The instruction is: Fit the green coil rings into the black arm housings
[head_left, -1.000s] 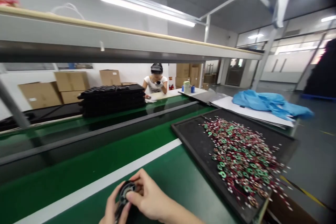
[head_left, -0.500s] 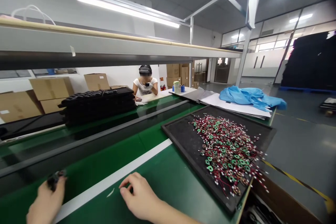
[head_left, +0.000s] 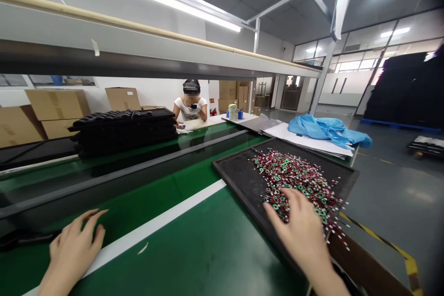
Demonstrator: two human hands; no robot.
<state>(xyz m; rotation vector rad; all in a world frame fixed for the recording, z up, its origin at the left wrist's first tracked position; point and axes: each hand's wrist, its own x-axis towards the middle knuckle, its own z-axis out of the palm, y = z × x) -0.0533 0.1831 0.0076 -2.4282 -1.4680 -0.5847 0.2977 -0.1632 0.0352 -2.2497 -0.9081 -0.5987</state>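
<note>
The right hand (head_left: pixel 300 226) is spread, with a wide gap between thumb and forefinger and nothing visible in its grasp. Its fingertips are over the near side of a pile of wired rings (head_left: pixel 287 171); whether they touch it is unclear. The left hand (head_left: pixel 76 240) is palm down, its fingers loosely parted, apparently holding nothing. Just beyond its little-finger side lies a long black object (head_left: pixel 34 238); contact there is hard to judge.

The right hand is clearly the nearer one to the pile, which lies under its fingers and stretches ahead of them. The pile's long axis runs slantwise, from ahead and left of the right hand to its right side. From the left hand, the pile is well apart, off to the right across a white strip (head_left: pixel 166 222).

Around the pile, a black tray (head_left: pixel 236 171) extends ahead of the right hand. Farther out, beyond the tray, lies a blue cloth (head_left: pixel 322 129); a stack of black trays (head_left: pixel 125 134) stands ahead of the left hand.
</note>
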